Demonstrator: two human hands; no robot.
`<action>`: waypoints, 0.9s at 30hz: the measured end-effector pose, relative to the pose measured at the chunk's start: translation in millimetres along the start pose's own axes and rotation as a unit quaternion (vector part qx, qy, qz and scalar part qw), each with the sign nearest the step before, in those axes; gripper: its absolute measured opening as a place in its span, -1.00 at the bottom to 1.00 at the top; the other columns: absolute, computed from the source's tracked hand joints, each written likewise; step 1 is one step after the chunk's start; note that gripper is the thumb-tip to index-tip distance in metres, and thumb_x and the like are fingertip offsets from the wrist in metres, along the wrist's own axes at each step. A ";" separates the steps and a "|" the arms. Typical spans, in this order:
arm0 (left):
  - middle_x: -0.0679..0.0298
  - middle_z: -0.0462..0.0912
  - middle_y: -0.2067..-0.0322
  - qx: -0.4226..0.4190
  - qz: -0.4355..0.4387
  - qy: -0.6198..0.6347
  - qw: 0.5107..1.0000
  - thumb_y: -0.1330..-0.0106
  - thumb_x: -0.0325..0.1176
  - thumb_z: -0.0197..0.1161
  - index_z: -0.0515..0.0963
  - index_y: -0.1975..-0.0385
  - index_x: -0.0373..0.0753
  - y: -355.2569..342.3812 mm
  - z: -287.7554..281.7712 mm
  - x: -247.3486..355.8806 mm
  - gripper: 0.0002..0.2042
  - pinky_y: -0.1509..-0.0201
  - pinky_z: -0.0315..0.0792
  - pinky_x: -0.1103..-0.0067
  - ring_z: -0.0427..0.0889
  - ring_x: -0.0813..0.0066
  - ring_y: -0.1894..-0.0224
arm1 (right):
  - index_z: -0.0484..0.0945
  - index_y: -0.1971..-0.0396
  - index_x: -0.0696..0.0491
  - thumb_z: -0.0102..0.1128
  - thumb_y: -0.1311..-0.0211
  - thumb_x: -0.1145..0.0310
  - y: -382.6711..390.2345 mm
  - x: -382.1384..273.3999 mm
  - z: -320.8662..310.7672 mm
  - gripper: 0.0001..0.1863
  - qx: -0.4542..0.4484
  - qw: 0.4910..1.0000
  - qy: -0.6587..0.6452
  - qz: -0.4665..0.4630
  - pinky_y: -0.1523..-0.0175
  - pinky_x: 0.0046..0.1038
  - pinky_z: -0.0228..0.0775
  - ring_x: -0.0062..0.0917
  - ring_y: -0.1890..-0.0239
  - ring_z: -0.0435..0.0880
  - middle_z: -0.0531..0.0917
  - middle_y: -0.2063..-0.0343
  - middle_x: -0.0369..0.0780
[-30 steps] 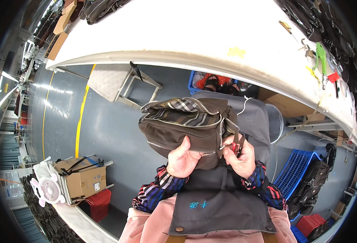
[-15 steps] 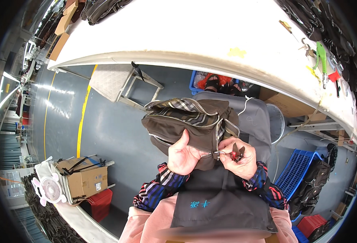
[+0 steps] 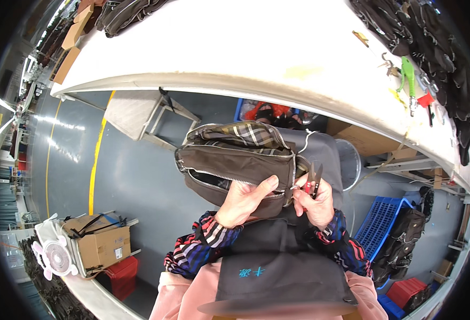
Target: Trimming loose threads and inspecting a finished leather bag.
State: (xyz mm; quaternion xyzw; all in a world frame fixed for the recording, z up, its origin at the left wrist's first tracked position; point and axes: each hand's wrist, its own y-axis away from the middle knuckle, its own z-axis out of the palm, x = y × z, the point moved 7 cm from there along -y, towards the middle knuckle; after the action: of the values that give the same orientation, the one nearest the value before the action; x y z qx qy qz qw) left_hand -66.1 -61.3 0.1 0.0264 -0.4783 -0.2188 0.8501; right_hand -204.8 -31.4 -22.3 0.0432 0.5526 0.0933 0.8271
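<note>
A dark brown bag (image 3: 229, 157) with silver zippers and plaid lining is held in front of me, its upper compartment gaping and a lower front zipper partly open. My left hand (image 3: 244, 201) grips its front, thumb pressed near the lower zipper, some fingers hidden. My right hand (image 3: 314, 205) is closed around red-handled snips (image 3: 312, 184) at the bag's right end, beside the zipper junction; their dark blades point upward. Beneath the bag lies a grey surface (image 3: 328, 162), and a black apron (image 3: 283, 272) covers my front.
A white table (image 3: 219, 48) spans ahead, with black bags (image 3: 416, 32) and hand tools (image 3: 408, 74). Below are a stool (image 3: 134, 106), blue crate (image 3: 241, 109) and bucket (image 3: 352, 165). A carton (image 3: 102, 245) and fan (image 3: 59, 256) stand left; a blue basket (image 3: 373, 226) leans right.
My left thumb has shifted right along the bag's front, and more of the lower zipper's opening shows. The snips' blades now stand more upright. The whole view has shifted slightly.
</note>
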 end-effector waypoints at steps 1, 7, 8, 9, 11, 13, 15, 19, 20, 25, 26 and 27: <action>0.38 0.54 0.33 -0.009 -0.024 -0.003 1.000 -0.23 -0.44 0.10 0.48 0.22 -0.28 -3.8 2.0 -6.3 -0.85 0.25 0.41 0.68 0.46 0.71 0.30 | 0.42 0.38 0.16 0.06 -0.09 0.59 2.1 4.1 -6.6 -0.91 0.009 1.000 -0.019 0.010 0.68 -0.70 0.17 -0.72 0.76 0.42 0.48 0.65 -0.32; 0.39 0.56 0.36 -0.009 -0.059 0.032 0.998 -0.22 -0.41 0.13 0.50 0.24 -0.26 -17.5 10.5 -30.7 -0.84 0.35 0.42 0.71 0.50 0.73 0.36 | 0.39 0.34 0.14 0.03 -0.08 0.61 6.9 17.1 -24.7 -0.87 0.037 0.995 -0.085 0.028 0.69 -0.67 0.13 -0.65 0.77 0.41 0.47 0.64 -0.30; 0.40 0.56 0.37 -0.009 -0.070 0.029 0.997 -0.21 -0.39 0.14 0.51 0.25 -0.25 -19.3 8.6 -34.2 -0.85 0.36 0.42 0.73 0.50 0.73 0.37 | 0.39 0.34 0.14 0.03 -0.08 0.61 6.5 17.5 -24.6 -0.87 0.038 0.996 -0.082 0.029 0.69 -0.67 0.13 -0.65 0.77 0.41 0.47 0.64 -0.30; 0.40 0.56 0.39 -0.007 -0.080 0.025 0.996 -0.20 -0.38 0.16 0.52 0.27 -0.24 -20.3 7.4 -36.9 -0.85 0.38 0.41 0.74 0.50 0.74 0.39 | 0.38 0.33 0.13 0.02 -0.08 0.61 6.0 18.4 -25.4 -0.87 0.042 0.995 -0.081 0.029 0.69 -0.67 0.14 -0.65 0.77 0.42 0.47 0.64 -0.29; 0.41 0.57 0.39 0.001 -0.077 0.028 0.997 -0.19 -0.37 0.17 0.52 0.27 -0.23 -22.1 9.2 -35.5 -0.85 0.39 0.41 0.75 0.50 0.75 0.40 | 0.38 0.33 0.13 0.01 -0.09 0.61 5.0 19.6 -27.2 -0.86 0.043 0.996 -0.078 0.031 0.68 -0.66 0.14 -0.64 0.77 0.42 0.46 0.64 -0.29; 0.42 0.57 0.39 0.010 -0.073 0.030 0.997 -0.18 -0.36 0.18 0.53 0.28 -0.22 -23.8 7.9 -35.4 -0.85 0.40 0.40 0.76 0.49 0.76 0.41 | 0.37 0.32 0.12 0.00 -0.08 0.62 4.9 20.6 -29.2 -0.85 0.043 0.997 -0.059 0.034 0.68 -0.66 0.15 -0.63 0.76 0.44 0.46 0.64 -0.29; 0.43 0.56 0.39 0.002 -0.077 0.018 0.997 -0.17 -0.36 0.19 0.53 0.28 -0.21 -24.5 7.5 -39.6 -0.85 0.43 0.40 0.77 0.49 0.77 0.42 | 0.37 0.32 0.12 0.00 -0.08 0.62 6.0 22.2 -31.8 -0.85 0.047 0.997 -0.055 0.037 0.68 -0.66 0.15 -0.63 0.75 0.44 0.46 0.64 -0.29; 0.40 0.56 0.30 -0.007 -0.086 0.019 0.996 -0.15 -0.37 0.20 0.51 0.24 -0.16 -25.4 7.8 -45.0 -0.82 0.36 0.45 0.71 0.51 0.69 0.33 | 0.36 0.31 0.12 0.00 -0.11 0.60 9.3 20.1 -34.5 -0.86 0.053 0.997 -0.038 0.037 0.68 -0.67 0.14 -0.65 0.75 0.45 0.48 0.62 -0.28; 0.40 0.56 0.30 -0.008 -0.082 0.014 0.996 -0.16 -0.38 0.20 0.51 0.23 -0.17 -26.3 7.9 -45.6 -0.82 0.36 0.45 0.72 0.51 0.70 0.33 | 0.36 0.31 0.12 0.00 -0.11 0.60 10.6 19.2 -35.3 -0.86 0.053 0.997 -0.038 0.038 0.68 -0.67 0.14 -0.65 0.75 0.45 0.48 0.62 -0.28; 0.40 0.56 0.29 -0.018 -0.080 0.009 0.997 -0.15 -0.39 0.20 0.50 0.22 -0.19 -28.8 4.8 -43.9 -0.80 0.39 0.44 0.74 0.50 0.71 0.34 | 0.42 0.16 0.17 0.06 -0.13 0.54 25.1 -16.0 -32.1 -0.76 0.066 0.982 0.162 0.066 0.58 -0.72 0.17 -0.78 0.67 0.35 0.49 0.55 -0.38; 0.40 0.55 0.30 -0.033 -0.095 0.001 0.995 -0.15 -0.39 0.21 0.49 0.22 -0.20 -30.0 7.3 -44.1 -0.79 0.40 0.44 0.74 0.50 0.71 0.35 | 0.42 0.14 0.18 0.12 -0.09 0.51 28.4 -33.4 -33.9 -0.71 0.052 0.965 0.257 0.021 0.47 -0.71 0.21 -0.77 0.59 0.33 0.47 0.55 -0.39; 0.40 0.55 0.32 -0.044 -0.109 -0.007 0.993 -0.14 -0.39 0.21 0.49 0.21 -0.21 -29.7 6.8 -44.3 -0.79 0.41 0.44 0.74 0.50 0.71 0.36 | 0.43 0.13 0.18 0.15 -0.06 0.49 30.9 -45.2 -37.2 -0.68 0.034 0.949 0.313 -0.005 0.44 -0.70 0.21 -0.73 0.58 0.33 0.45 0.56 -0.37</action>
State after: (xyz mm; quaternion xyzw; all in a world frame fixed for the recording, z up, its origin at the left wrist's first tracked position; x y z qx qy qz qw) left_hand -101.8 -69.4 -39.3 0.0393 -0.4687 -0.3312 0.8180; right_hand -259.2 -11.5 9.7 0.0369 0.7870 0.0789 0.6107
